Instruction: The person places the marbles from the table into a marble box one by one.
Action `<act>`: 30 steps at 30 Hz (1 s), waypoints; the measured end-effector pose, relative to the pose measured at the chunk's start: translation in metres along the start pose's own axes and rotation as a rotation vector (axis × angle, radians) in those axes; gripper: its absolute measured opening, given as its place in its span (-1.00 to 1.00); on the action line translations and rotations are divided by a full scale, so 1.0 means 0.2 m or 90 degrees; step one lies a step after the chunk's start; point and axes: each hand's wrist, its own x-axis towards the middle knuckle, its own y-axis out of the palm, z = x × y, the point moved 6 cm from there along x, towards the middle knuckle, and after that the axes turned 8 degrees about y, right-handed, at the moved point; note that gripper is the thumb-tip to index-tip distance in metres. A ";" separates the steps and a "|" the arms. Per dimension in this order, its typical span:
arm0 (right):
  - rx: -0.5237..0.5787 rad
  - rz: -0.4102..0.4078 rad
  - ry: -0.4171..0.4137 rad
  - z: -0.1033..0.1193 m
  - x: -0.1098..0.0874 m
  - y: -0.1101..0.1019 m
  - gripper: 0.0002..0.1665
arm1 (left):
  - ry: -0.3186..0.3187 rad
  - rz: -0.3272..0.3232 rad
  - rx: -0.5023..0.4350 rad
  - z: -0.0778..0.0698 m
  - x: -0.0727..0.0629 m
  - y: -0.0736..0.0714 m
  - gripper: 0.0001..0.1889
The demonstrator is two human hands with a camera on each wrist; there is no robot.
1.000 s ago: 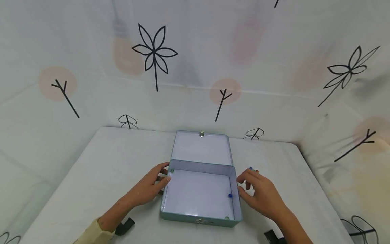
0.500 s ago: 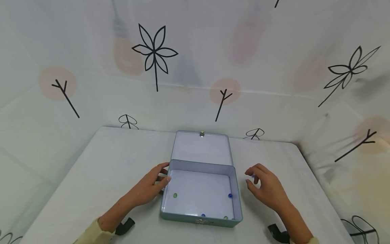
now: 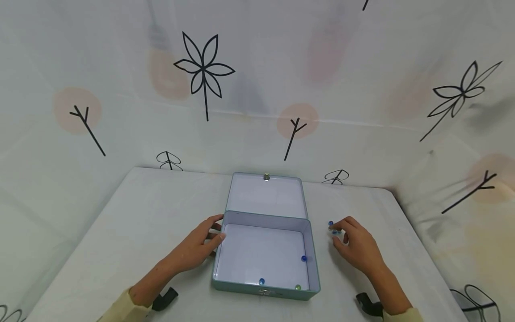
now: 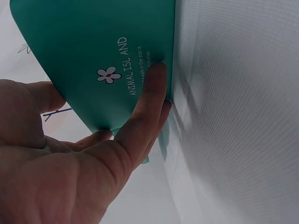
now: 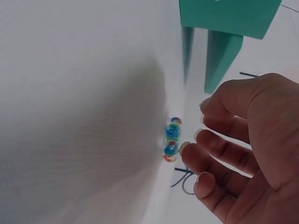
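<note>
A green metal tin box stands with its lid folded back. Inside lie a blue marble by the right wall, plus another blue marble and a green marble near the front. My left hand rests against the box's left side. In the left wrist view, its straight fingers press the printed outer wall. My right hand hovers right of the box, its fingers loosely bent over several blue, green and orange marbles on the table. Nothing shows between its fingers and thumb.
A white cloth covers the table. Behind and beside it hangs a white curtain with plant drawings. The box's front clasp faces me. A black strap part is at my left wrist, another strap part at my right.
My right hand moved away from the box's right rim to the loose marbles. A blue marble appeared in the box; a green one rolled toward the front and is out of sight. My left hand stayed.
</note>
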 end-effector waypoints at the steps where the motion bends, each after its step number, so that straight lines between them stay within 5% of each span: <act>1: 0.000 0.003 0.002 -0.01 0.00 0.00 -0.70 | 0.000 0.000 0.001 0.00 0.00 0.00 -0.32; 30: 0.008 0.078 0.009 -0.04 0.01 0.10 -0.73 | 0.000 0.000 0.013 0.01 0.00 0.00 -0.31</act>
